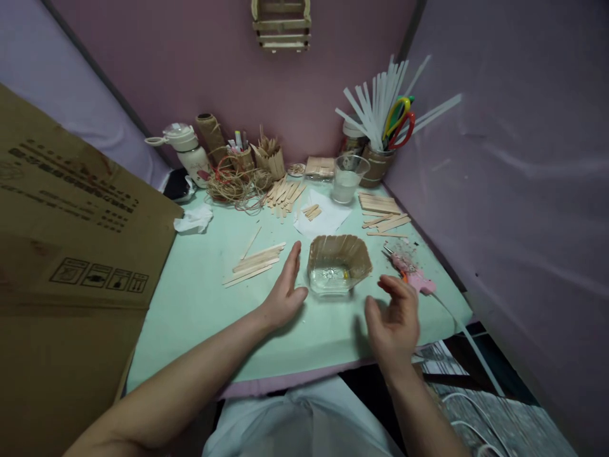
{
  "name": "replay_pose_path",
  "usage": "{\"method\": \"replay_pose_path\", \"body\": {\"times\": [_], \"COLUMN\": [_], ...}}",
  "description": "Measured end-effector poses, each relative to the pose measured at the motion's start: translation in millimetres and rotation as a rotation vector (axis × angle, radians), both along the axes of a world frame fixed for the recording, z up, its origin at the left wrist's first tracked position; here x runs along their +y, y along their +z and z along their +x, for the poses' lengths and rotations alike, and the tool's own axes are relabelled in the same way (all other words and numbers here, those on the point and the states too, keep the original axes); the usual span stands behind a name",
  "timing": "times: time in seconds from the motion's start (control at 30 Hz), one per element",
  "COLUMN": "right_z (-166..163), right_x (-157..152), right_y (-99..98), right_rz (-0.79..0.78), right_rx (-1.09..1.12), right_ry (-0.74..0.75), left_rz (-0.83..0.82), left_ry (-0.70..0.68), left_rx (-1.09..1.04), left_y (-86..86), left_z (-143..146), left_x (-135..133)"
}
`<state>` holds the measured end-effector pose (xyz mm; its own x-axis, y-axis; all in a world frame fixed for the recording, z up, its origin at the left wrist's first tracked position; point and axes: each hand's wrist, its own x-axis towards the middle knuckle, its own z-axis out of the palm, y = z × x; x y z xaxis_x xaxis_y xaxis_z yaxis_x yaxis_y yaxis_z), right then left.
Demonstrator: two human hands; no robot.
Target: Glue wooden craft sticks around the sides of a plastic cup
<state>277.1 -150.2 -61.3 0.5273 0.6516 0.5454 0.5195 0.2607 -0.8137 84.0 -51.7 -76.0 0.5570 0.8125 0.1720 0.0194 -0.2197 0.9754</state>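
A clear glass bowl (pixel 339 263), its wall lined with wooden sticks, sits on the pale green table (pixel 204 304). My left hand (pixel 284 289) lies just left of the bowl, fingers straight and together, thumb out, holding nothing. My right hand (pixel 394 320) hovers to the bowl's right, fingers loosely curled and apart, empty. Neither hand touches the bowl. Loose wooden sticks (pixel 254 261) lie left of my left hand.
A pink glue gun (pixel 412 270) with its white cord lies right of the bowl. More stick piles (pixel 383 212), a glass cup (pixel 349 178), twine (pixel 235 184), jars with scissors and white strips (pixel 385 120) crowd the back. A cardboard sheet (pixel 66 254) leans at left.
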Motion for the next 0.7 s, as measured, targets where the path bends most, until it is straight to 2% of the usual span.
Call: {"method": "replay_pose_path", "body": {"times": [0.07,0.1,0.2,0.3,0.37,0.43,0.57,0.7], "right_z": [2,2,4,9,12,14,11,5], "right_x": [-7,-9,-4,20,39,55,76,91], "right_y": [25.9,41.8,87.7,115.2,124.1,130.0,135.6,126.8], "right_rz": [0.068,0.035,-0.250,-0.474,-0.597,-0.710,-0.925,-1.013], "right_rx": [0.045,0.054,0.125,0.200,0.175,0.162,0.345,0.437], "right_ry": [0.016,0.067,0.295,0.584,0.709,0.767,0.767,0.760], "left_rz": [0.029,0.036,0.031,0.002,-0.021,-0.039,-0.050,-0.051], "left_ry": [0.003,0.009,0.036,0.080,0.098,0.104,0.117,0.095], "left_rx": [0.048,0.071,0.123,0.169,0.197,0.219,0.260,0.276], "left_y": [1.4,2.5,7.3,13.2,16.7,19.3,22.9,24.4], "left_z": [0,1,7,13,15,16,16,19], "left_x": [-3,-5,-13,-20,-23,-26,-27,-26]}}
